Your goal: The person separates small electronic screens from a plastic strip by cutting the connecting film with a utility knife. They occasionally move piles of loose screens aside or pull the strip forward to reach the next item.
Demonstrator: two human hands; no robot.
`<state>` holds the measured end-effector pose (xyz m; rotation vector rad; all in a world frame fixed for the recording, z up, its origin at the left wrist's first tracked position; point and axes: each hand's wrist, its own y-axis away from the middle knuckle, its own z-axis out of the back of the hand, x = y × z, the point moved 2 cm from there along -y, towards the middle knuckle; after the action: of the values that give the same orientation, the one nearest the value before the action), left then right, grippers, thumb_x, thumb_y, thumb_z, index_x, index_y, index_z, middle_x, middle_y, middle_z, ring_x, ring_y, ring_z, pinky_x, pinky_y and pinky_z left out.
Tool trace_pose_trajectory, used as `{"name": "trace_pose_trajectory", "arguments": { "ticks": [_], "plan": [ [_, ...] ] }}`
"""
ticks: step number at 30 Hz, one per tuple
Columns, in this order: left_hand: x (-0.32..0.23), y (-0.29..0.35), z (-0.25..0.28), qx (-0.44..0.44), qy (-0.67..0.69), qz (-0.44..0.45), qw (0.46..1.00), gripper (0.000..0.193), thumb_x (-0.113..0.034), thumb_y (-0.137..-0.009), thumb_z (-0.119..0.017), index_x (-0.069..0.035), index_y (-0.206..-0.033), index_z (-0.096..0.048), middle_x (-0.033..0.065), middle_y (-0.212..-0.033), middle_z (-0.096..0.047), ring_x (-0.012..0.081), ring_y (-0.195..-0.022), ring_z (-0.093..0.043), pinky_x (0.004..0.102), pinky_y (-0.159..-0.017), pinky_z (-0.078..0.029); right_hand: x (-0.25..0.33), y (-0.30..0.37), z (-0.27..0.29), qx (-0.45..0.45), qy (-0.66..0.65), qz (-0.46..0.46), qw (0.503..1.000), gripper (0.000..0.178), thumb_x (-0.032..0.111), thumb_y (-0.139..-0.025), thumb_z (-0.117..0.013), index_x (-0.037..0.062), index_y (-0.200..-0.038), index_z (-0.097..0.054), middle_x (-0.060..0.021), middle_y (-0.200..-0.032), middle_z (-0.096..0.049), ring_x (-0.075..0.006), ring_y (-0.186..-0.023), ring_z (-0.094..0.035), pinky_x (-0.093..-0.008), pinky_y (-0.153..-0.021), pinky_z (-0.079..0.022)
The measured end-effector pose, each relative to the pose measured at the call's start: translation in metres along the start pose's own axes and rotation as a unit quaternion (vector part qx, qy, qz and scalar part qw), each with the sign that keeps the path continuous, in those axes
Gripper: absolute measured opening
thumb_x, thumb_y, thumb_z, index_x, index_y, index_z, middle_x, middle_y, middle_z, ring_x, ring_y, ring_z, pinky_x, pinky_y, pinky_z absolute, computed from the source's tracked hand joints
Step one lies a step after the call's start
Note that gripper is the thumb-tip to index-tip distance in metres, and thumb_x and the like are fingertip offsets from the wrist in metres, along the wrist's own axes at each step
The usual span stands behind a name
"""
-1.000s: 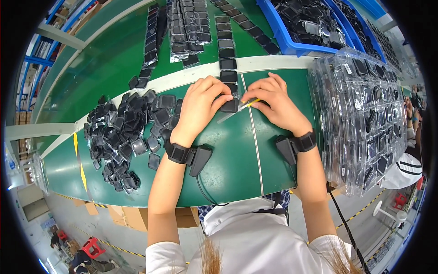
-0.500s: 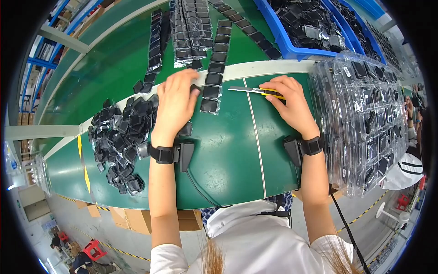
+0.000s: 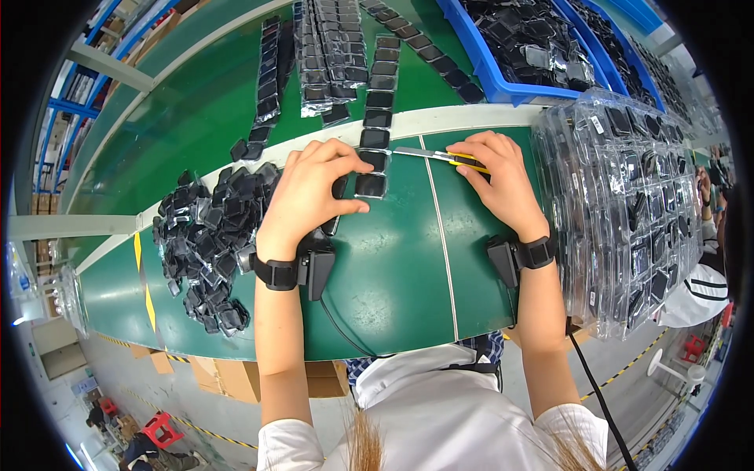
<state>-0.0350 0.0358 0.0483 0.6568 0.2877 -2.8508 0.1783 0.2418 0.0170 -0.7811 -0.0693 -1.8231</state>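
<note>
A strip of flat black squares in clear wrapping (image 3: 377, 118) runs across the pale ledge onto the green tabletop. At its near end my left hand (image 3: 310, 188) has thumb and forefinger spread apart, the forefinger at the strip's left edge. Dark pieces lie partly hidden under this hand. My right hand (image 3: 499, 169) grips a yellow utility knife (image 3: 463, 160); its blade points left, the tip close to the strip's right edge. Left of my left hand spreads a heap of separate wrapped black squares (image 3: 212, 228).
Further strips (image 3: 330, 55) lie on the far green surface. Blue bins (image 3: 514, 90) of black pieces stand at the back right, and stacked clear plastic trays (image 3: 620, 212) rise beside my right arm. A black cable (image 3: 342, 326) hangs from the left wrist device.
My left hand has come nearer, its thumb and forefinger now parted at the strip's end. The strip's near end has shifted slightly right. The right hand and knife have hardly moved.
</note>
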Motion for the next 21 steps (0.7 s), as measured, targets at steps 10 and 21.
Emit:
{"name": "trace_pose_trajectory", "arguments": {
  "ticks": [10, 21],
  "plan": [
    [-0.007, -0.009, -0.013, -0.031, 0.127, -0.063, 0.989, 0.016, -0.017, -0.074, -0.087, -0.013, -0.088, -0.080, -0.0050, -0.104, -0.068, 0.0181, -0.103, -0.059, 0.0367, -0.094, -0.042, 0.007, 0.001, -0.012, 0.021, 0.017, 0.021, 0.999, 0.031, 0.004, -0.087, -0.075, 0.0136, -0.116, -0.075, -0.0039, -0.111, -0.064, -0.0279, -0.112, -0.058, -0.0433, -0.109, -0.037],
    [-0.010, -0.013, -0.021, -0.033, 0.108, -0.027, 0.993, 0.054, -0.019, -0.070, -0.089, -0.013, -0.121, -0.070, 0.0032, -0.136, -0.065, 0.0285, -0.125, -0.061, 0.0412, -0.105, -0.044, 0.009, 0.000, -0.014, -0.028, 0.050, 0.026, 0.998, 0.029, 0.006, -0.088, -0.075, 0.0127, -0.115, -0.075, -0.0046, -0.110, -0.065, -0.0286, -0.108, -0.060, -0.0433, -0.105, -0.041]
  ]
}}
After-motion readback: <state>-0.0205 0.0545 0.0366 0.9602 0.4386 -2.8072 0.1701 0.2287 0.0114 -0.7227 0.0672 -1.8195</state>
